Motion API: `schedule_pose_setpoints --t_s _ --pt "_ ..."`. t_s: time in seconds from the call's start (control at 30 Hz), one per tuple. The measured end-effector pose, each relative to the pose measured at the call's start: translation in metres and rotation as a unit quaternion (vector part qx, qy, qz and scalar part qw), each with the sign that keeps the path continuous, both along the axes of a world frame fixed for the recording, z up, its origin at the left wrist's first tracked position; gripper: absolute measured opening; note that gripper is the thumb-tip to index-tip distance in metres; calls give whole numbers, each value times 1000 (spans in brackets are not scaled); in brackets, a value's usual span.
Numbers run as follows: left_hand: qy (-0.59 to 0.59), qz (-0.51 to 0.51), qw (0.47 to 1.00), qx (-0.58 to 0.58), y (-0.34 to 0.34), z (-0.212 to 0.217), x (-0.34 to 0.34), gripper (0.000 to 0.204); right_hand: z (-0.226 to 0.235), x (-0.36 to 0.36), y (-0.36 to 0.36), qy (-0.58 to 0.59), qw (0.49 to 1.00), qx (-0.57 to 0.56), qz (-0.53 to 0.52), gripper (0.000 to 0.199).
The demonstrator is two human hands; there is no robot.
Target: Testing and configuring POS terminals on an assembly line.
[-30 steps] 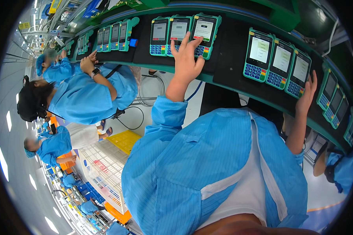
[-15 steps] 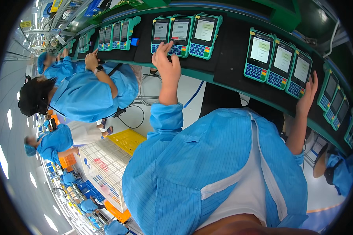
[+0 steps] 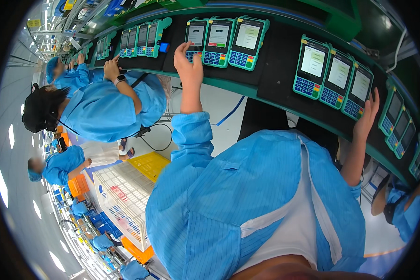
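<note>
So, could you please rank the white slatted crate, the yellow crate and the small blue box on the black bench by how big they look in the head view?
1. White slatted crate, largest.
2. Yellow crate, partly hidden by the sleeve, so unsure.
3. Small blue box, smallest, though farthest from the camera.

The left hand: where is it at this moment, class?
In the head view, the left hand is upper centre-left, fingertips on the keypad of the leftmost green terminal in a group of three on the black bench.
</note>
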State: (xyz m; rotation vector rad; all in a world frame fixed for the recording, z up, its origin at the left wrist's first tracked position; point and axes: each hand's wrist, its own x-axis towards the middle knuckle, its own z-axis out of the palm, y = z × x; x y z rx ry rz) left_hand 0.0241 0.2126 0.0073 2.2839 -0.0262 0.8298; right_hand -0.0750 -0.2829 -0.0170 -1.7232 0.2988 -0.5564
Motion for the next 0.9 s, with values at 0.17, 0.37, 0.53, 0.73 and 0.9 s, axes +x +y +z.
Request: schedule_pose_setpoints --t_s 0.17,0.37,0.53,0.73,0.9 --pt "16 -25 996 88 7 1 31 48 0 -1 0 6 1000 14 -1 54" --pt "87 9 989 121 2 3 37 49 -2 0 -1 -5 1000 17 1 54" --pt "94 30 988 122 -1 5 34 49 -1 0 -1 -19 999 42 17 53" --pt "8 -59 991 123 -15 8 11 38 -1 0 -1 -6 999 53 5 54" --pt "10 -104 977 187 -37 7 -3 28 -2 -1 -1 -11 1000 23 8 55"
